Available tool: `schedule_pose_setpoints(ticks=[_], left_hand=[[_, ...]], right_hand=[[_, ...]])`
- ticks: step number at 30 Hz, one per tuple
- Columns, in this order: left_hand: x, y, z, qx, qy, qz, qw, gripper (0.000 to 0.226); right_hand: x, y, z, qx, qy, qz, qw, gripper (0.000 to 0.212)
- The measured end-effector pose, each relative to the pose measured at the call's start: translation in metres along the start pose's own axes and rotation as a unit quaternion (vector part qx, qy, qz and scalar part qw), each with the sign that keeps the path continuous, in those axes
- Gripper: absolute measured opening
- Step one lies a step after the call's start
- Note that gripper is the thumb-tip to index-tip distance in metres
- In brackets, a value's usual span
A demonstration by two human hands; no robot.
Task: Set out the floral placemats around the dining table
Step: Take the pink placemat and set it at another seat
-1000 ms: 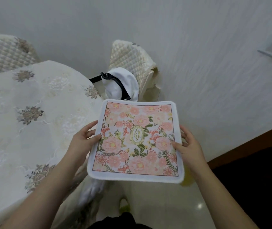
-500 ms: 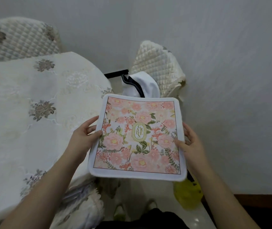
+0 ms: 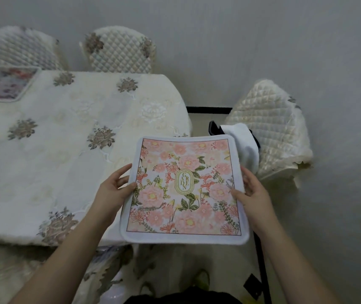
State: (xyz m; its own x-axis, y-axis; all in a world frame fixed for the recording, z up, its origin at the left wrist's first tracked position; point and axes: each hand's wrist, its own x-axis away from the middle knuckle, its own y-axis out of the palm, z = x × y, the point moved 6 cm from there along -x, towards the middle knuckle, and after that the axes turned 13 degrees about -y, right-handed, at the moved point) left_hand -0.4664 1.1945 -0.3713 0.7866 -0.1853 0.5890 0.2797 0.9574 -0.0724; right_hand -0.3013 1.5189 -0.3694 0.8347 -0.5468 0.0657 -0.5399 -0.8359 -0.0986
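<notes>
Quilted chair cover, cream, right of table, against the wall. White cloth with dark trim draped on its near-left side. Two further quilted chair backs, far side: one centre, one far left. Black metal frame, near right, on pale floor.

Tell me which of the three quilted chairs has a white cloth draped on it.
The cream quilted chair at the table's right end, nearest the right hand. A white cloth with dark trim lies on it; the two far chairs show none.

The far placemat is blurred and cut off by the left edge.
</notes>
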Motion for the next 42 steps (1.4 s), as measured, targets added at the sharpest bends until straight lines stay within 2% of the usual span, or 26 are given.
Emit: schedule_pose_setpoints(ticks=[5,13,18,24,30,35,42], left_hand=[[0.009,-0.019,-0.004,0.031,0.003,0.071,0.997,0.046],[0.028,-0.093,-0.041,0.106,-0.025,0.208,0.972,0.047],[0.040,-0.137,-0.071,0.175,-0.028,0.264,0.948,0.052],[0.043,-0.187,-0.081,0.222,-0.006,0.304,0.927,0.048],[0.041,-0.215,-0.101,0.282,-0.026,0.347,0.894,0.048],[0.033,-0.230,-0.112,0.322,-0.035,0.394,0.860,0.049],[0.009,-0.236,-0.119,0.377,-0.075,0.471,0.794,0.051]], right_hand=[[-0.048,0.027,0.000,0.001,-0.005,-0.093,0.996,0.062],[-0.095,0.142,-0.004,0.013,-0.007,-0.231,0.973,0.066],[-0.101,0.217,-0.014,0.046,-0.022,-0.294,0.954,0.061],[-0.111,0.291,-0.041,0.077,-0.056,-0.355,0.930,0.059],[-0.118,0.353,-0.045,0.090,-0.076,-0.404,0.907,0.056],[-0.132,0.407,-0.041,0.096,-0.072,-0.475,0.872,0.057],[-0.163,0.492,-0.020,0.105,-0.079,-0.556,0.821,0.056]])
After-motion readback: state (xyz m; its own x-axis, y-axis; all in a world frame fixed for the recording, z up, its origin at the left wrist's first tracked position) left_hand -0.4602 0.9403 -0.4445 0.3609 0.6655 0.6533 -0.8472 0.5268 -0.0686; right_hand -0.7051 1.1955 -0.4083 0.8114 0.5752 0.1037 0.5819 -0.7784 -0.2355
